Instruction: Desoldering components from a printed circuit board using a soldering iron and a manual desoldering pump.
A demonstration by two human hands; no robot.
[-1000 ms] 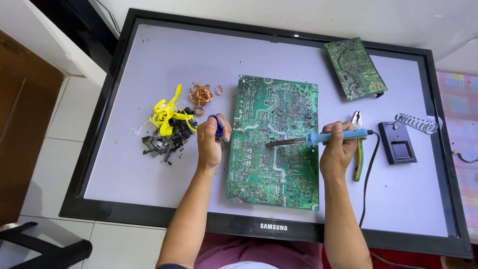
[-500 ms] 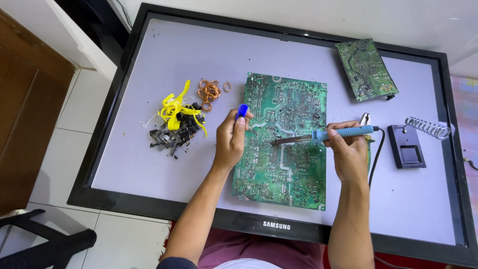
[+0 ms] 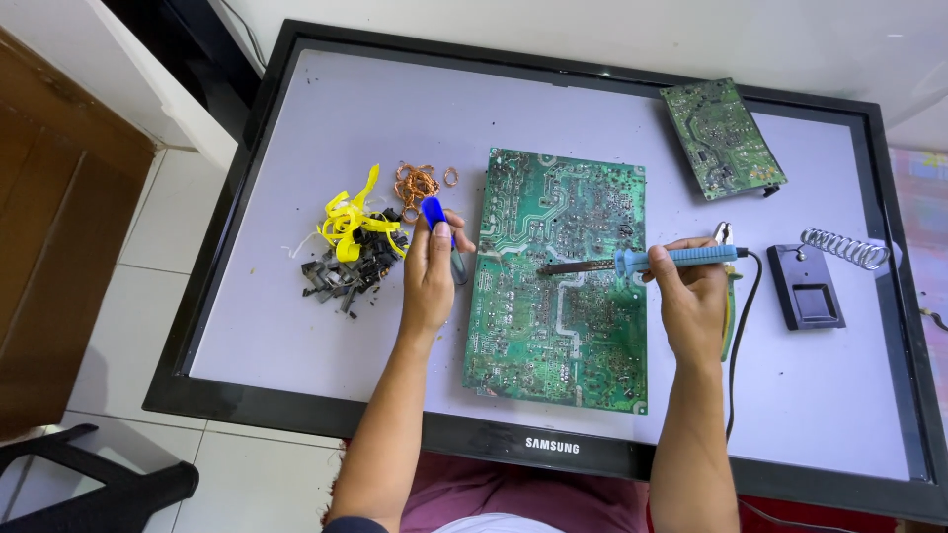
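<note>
The right hand (image 3: 691, 296) is closed around a blue-handled soldering iron (image 3: 642, 263), its tip laid near the middle of the large green circuit board (image 3: 558, 276), which lies flat on a face-up flat-screen panel (image 3: 296, 326). The left hand (image 3: 431, 271), at the board's nine o'clock edge, grips a blue-capped desoldering pump (image 3: 434, 219), ready beside the tip. Yellow strips (image 3: 346, 222), dark scrap and copper coils (image 3: 420, 183) lie at ten o'clock; a smaller board (image 3: 721, 138) and iron stand (image 3: 810, 286) sit at two and three o'clock, obstructing nothing.

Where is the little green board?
In the head view, the small green circuit board lies at the flat screen's far right corner, beyond the soldering iron stand.
</note>
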